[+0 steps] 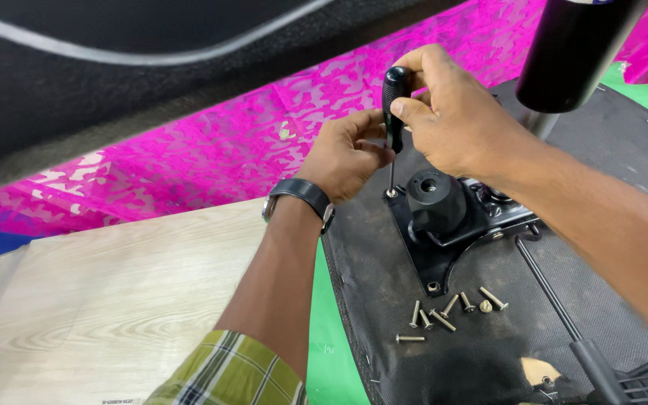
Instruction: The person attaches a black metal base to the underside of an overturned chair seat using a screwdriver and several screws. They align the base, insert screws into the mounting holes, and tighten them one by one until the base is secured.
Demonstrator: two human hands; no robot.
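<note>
On the black fabric underside of an upturned chair seat, a black metal mounting plate lies flat, with a stubby black cylindrical hub standing up from its middle. A screwdriver stands upright over the plate's far left corner, its thin steel shaft running down to a screw seated in the corner hole. The tool has a glossy black handle, rounded at the top and slimmer below, much thicker than the bare shaft under it.

The right hand comes in from the right and grips the top of the handle, its fingers curled and clamped round it. The left hand, wearing a dark wristwatch, reaches up from below; its fingers are closed on the lower part of the handle, just above where the shaft begins. The two hands touch each other round the tool.

Near the front of the plate, a cluster of loose silver bolts lies scattered on the fabric, close together but apart from the plate. A thin black lever rod runs from the plate toward the lower right. A black gas cylinder rises at the upper right. The seat rests on a green surface beside a pale wood-grain board, with pink patterned cloth beyond.
</note>
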